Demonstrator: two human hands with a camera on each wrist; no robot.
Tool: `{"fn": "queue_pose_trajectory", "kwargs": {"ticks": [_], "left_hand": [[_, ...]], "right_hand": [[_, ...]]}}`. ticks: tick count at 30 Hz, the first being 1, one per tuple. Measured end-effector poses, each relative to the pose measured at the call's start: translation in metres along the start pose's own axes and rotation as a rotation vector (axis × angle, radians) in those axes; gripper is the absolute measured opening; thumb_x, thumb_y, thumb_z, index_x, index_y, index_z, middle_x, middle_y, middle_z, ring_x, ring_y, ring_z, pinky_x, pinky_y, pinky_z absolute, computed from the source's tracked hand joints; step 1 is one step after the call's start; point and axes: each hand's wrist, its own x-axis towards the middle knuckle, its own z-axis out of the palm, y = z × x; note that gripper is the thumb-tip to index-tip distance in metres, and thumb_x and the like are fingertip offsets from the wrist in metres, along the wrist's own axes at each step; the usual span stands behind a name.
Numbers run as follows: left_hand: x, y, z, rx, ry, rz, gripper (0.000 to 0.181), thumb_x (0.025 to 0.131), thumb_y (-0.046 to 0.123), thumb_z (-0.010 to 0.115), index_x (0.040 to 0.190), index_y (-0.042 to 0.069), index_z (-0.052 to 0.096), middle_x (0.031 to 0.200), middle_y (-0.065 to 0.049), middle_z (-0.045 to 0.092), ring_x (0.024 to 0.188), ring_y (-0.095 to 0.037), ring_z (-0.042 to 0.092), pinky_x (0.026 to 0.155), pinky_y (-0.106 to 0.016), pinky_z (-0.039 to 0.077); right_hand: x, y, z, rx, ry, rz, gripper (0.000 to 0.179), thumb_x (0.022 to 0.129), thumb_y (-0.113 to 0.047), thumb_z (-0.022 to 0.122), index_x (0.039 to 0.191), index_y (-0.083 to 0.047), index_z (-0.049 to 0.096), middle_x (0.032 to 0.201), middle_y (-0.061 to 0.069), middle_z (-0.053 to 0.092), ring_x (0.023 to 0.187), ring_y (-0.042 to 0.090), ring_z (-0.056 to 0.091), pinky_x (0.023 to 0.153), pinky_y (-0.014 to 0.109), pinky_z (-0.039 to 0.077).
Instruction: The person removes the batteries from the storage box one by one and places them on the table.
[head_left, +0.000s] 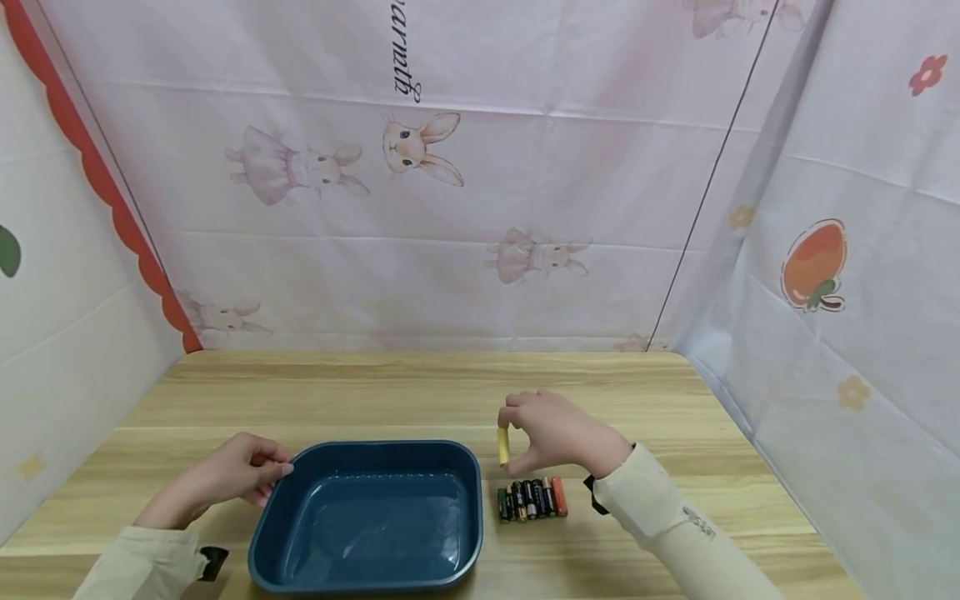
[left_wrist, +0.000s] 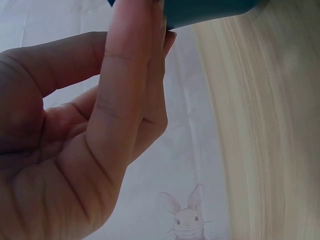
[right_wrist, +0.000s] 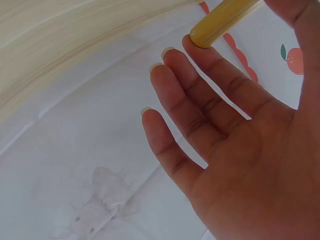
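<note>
My right hand [head_left: 558, 429] pinches a yellow battery [head_left: 503, 447] by its ends between thumb and forefinger, above the table. The yellow battery [right_wrist: 220, 22] shows in the right wrist view too, the other fingers spread apart from it. Just below that hand, a row of batteries [head_left: 531, 499] lies side by side, mostly black with an orange one at the right end. My left hand [head_left: 232, 475] grips the upper left rim of a dark blue rectangular tray [head_left: 366, 586] with thumb and fingertips. In the left wrist view, fingertips meet the tray's edge [left_wrist: 210, 11].
The wood-grain table [head_left: 360, 392] carries the tray left of the batteries. Behind it hangs a pale cloth [head_left: 450, 292] printed with rabbits, and more printed cloth [head_left: 892, 333] stands along the right side. Both wrists wear dark straps over light sleeves.
</note>
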Motion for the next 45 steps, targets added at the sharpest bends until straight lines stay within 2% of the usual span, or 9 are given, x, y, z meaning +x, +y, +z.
{"fn": "queue_pose_trajectory", "kwargs": {"ticks": [11,23,28,35,40,45], "left_hand": [[-0.002,0.000,0.001,0.008,0.014,-0.014,0.017,0.097,0.002,0.053,0.103,-0.010,0.063,0.071,-0.004,0.059,0.064,-0.017,0.059,0.056,-0.030,0.057],[-0.003,0.001,0.002,0.010,0.019,-0.017,0.017,0.097,0.002,0.053,0.103,-0.010,0.063,0.071,-0.004,0.058,0.063,-0.017,0.059,0.055,-0.030,0.056],[-0.003,0.002,0.002,0.007,0.018,-0.031,0.018,0.097,0.002,0.052,0.104,-0.010,0.063,0.071,-0.005,0.058,0.064,-0.017,0.059,0.056,-0.031,0.057],[0.000,0.000,0.000,0.007,0.010,-0.020,0.018,0.097,0.004,0.053,0.105,-0.010,0.063,0.072,-0.005,0.058,0.063,-0.017,0.058,0.056,-0.030,0.057],[0.000,0.001,-0.001,0.003,0.002,-0.010,0.018,0.097,0.004,0.054,0.105,-0.010,0.063,0.072,-0.004,0.058,0.063,-0.017,0.058,0.056,-0.030,0.056],[-0.001,0.002,-0.001,0.006,0.008,-0.018,0.018,0.097,0.004,0.054,0.105,-0.010,0.063,0.072,-0.005,0.059,0.063,-0.017,0.058,0.056,-0.030,0.057]], "right_hand": [[-0.016,0.016,0.004,0.029,-0.002,0.063,0.035,0.071,-0.034,0.079,0.098,-0.015,0.067,0.083,-0.011,0.052,0.071,0.007,0.047,0.072,0.033,0.045],[-0.040,0.033,0.014,0.067,-0.015,0.117,0.037,0.070,-0.033,0.080,0.099,-0.014,0.067,0.086,-0.010,0.054,0.074,0.010,0.053,0.072,0.034,0.048],[-0.053,0.041,0.018,0.093,-0.041,0.153,0.036,0.069,-0.030,0.080,0.097,-0.014,0.066,0.086,-0.009,0.055,0.074,0.011,0.052,0.070,0.035,0.047],[-0.065,0.049,0.030,0.146,-0.101,0.191,0.036,0.067,-0.026,0.082,0.096,-0.013,0.065,0.088,0.000,0.058,0.073,0.014,0.054,0.069,0.037,0.048],[-0.068,0.050,0.043,0.159,-0.140,0.197,0.036,0.064,-0.026,0.083,0.093,-0.015,0.065,0.084,-0.003,0.055,0.070,0.010,0.048,0.065,0.031,0.044],[-0.069,0.048,0.050,0.155,-0.140,0.174,0.039,0.063,-0.027,0.084,0.093,-0.012,0.065,0.080,-0.006,0.051,0.068,0.007,0.042,0.062,0.026,0.040]]}}
